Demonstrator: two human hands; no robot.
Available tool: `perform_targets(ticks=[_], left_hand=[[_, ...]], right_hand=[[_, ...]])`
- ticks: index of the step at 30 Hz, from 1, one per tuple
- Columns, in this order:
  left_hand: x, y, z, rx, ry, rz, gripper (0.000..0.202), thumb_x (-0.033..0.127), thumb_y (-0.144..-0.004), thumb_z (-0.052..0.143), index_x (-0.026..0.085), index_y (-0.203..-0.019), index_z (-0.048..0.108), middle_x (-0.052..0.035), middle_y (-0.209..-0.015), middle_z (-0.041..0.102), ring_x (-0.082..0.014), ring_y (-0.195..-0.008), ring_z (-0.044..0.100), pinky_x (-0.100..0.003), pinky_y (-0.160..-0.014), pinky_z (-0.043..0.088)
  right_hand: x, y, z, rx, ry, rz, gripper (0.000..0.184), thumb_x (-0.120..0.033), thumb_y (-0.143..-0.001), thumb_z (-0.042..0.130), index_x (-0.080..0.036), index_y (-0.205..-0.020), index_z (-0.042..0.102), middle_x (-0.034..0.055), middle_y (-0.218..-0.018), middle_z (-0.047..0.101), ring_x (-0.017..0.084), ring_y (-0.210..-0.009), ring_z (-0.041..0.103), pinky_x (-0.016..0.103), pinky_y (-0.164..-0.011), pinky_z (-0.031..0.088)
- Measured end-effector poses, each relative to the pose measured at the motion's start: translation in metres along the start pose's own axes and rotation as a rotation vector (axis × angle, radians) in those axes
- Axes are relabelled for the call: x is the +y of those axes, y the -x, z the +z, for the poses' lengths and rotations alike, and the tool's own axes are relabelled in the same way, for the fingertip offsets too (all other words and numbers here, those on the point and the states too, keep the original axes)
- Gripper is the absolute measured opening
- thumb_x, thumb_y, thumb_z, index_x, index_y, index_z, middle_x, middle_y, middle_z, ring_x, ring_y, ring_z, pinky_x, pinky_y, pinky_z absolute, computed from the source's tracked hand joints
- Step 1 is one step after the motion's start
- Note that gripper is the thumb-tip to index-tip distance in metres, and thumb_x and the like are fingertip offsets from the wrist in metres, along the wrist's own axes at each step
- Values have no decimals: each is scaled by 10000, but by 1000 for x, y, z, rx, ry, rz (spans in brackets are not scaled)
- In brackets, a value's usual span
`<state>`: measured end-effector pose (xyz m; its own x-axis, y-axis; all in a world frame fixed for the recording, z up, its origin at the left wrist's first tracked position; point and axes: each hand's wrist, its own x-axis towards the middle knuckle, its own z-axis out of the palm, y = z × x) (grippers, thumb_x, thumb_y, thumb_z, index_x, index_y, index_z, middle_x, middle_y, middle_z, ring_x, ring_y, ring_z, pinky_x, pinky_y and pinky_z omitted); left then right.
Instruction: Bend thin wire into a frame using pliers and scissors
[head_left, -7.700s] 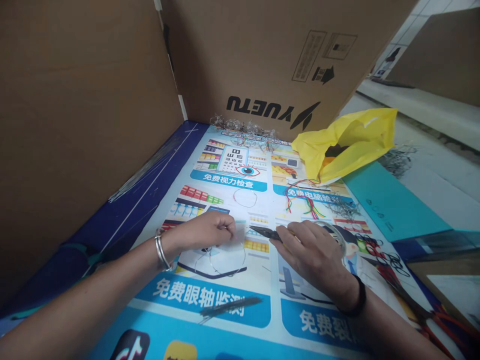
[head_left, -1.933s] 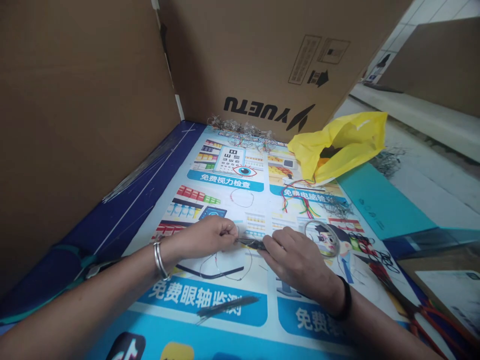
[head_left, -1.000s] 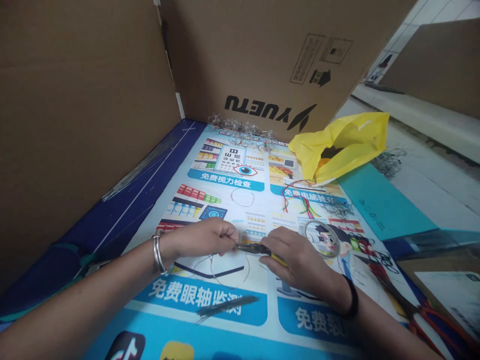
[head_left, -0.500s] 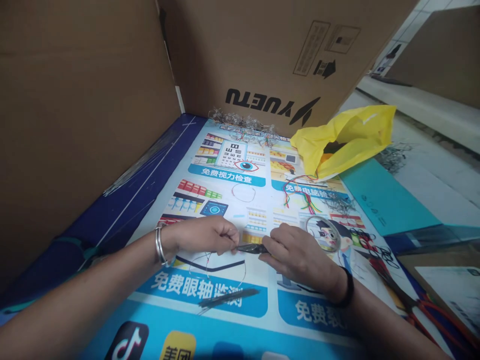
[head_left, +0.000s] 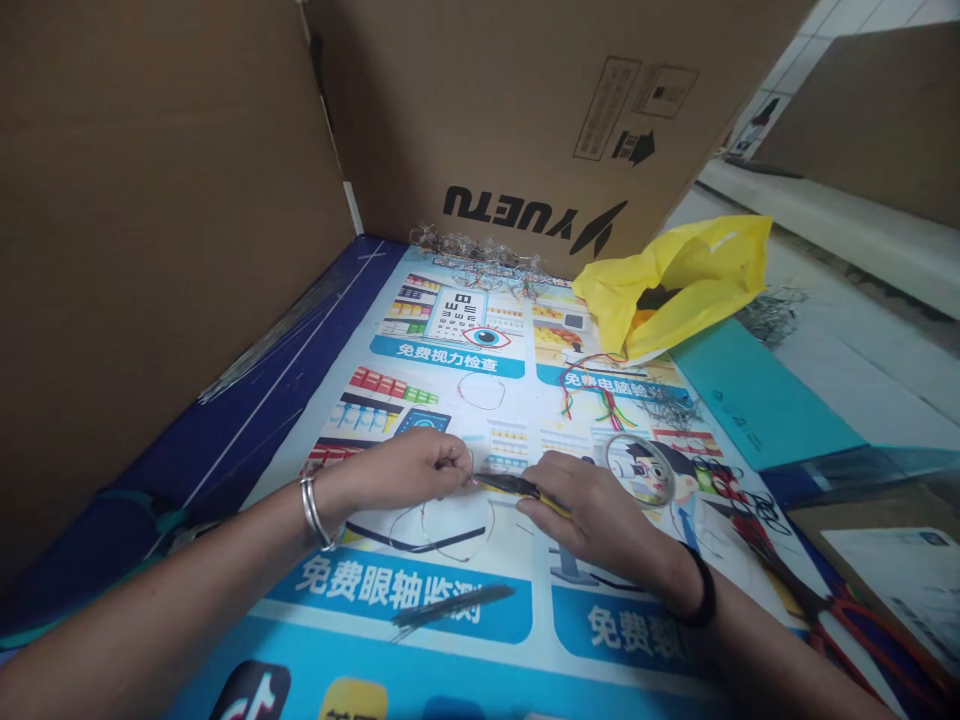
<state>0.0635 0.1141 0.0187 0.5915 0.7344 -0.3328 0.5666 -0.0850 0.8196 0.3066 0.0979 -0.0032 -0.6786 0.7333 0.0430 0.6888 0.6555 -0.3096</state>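
My left hand, with a silver bangle at the wrist, is closed in a pinch on a thin wire loop that hangs down onto the printed poster. My right hand, wearing a black wristband, is closed round small pliers with a yellow handle. The plier tips point left and meet the wire right at my left fingertips.
Cardboard walls stand at the left and back. A yellow plastic bag lies at the back right, coloured wires in front of it. A clear tape roll, red-handled scissors, a wire bundle and a wire pile lie about.
The hands stay together at the same spot; the pliers have tilted slightly and show the yellow handle again. The camera has shifted a little.
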Motion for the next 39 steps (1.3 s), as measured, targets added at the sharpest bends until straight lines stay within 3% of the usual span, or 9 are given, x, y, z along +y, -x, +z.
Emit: perform_targets(ticks=[16,22,29,33,39], left_hand=[[-3,-1,2,74,-91,44,157,239,-783,445,175,-736,580,27,-666,543,-99,-611,450,-208,-549,325],[-3,-3,3,65,-97,39,158,221,-774,442,176,-729,586,20,-665,556,-109,-608,462,-219,-546,330],[-3,-2,0,75,2,4,139,215,-760,445,165,-730,571,22,-670,542,-94,-577,425,-202,-518,322],[-1,-1,-1,49,40,-18,133,218,-752,450,163,-727,568,33,-632,505,-84,-539,398,-196,-499,308],[-1,-2,-1,17,110,-42,117,234,-749,466,164,-723,557,48,-598,470,-69,-486,364,-193,-470,287]], right_hand=[[1,0,-5,-5,3,-32,252,-381,-875,436,-191,-956,581,62,-852,602,178,-831,546,274,-707,411],[-3,0,-14,-76,29,-6,239,-360,-874,436,-192,-923,599,60,-837,616,183,-813,563,277,-685,410],[5,10,-40,-281,1,0,169,-335,-834,507,-205,-862,612,44,-823,623,178,-775,581,281,-662,436],[19,13,-43,-111,17,42,229,-353,-832,514,-188,-972,588,76,-928,622,192,-837,579,302,-704,449],[19,9,-31,44,-10,-51,267,-370,-845,500,-174,-1010,572,102,-955,619,208,-896,569,331,-755,451]])
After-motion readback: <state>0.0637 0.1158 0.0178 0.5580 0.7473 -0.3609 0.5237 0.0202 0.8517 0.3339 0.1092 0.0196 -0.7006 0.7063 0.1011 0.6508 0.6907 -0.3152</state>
